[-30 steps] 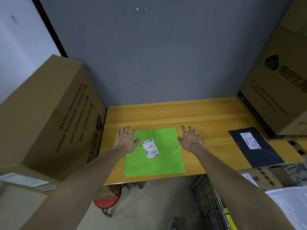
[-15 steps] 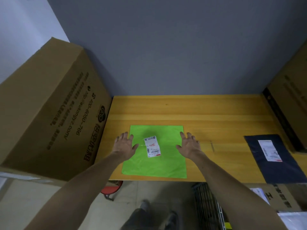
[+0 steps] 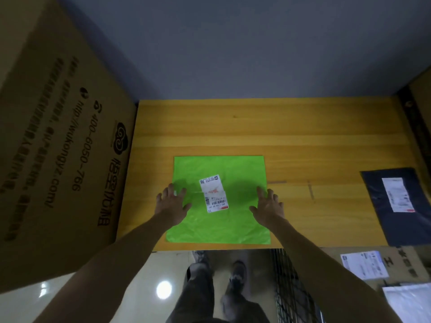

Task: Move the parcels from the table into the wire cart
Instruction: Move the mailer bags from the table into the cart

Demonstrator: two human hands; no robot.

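Cardboard box (image 3: 58,148) walls the desk (image 3: 303,136) at nine o'clock. My left hand (image 3: 171,203) is over the nine o'clock edge of the green parcel (image 3: 219,227), fingers (image 3: 170,190) spread, gripping nothing. The parcel lies flat by the desk's six o'clock edge. My right hand (image 3: 268,206), fingers likewise apart, is at its three o'clock edge. I should slip my fingers under both thin edges, pinch evenly, then swing toward the wire cart (image 3: 289,287) at five o'clock. A dark parcel (image 3: 375,206) waits at three o'clock.

We face a plain grey wall (image 3: 233,43) behind a yellow wooden table (image 3: 303,136). A large printed cardboard box (image 3: 58,136) stands at its left end, a second box (image 3: 423,96) at the right edge. Below us, the glossy pale floor (image 3: 112,290) reflects a round light (image 3: 164,289).
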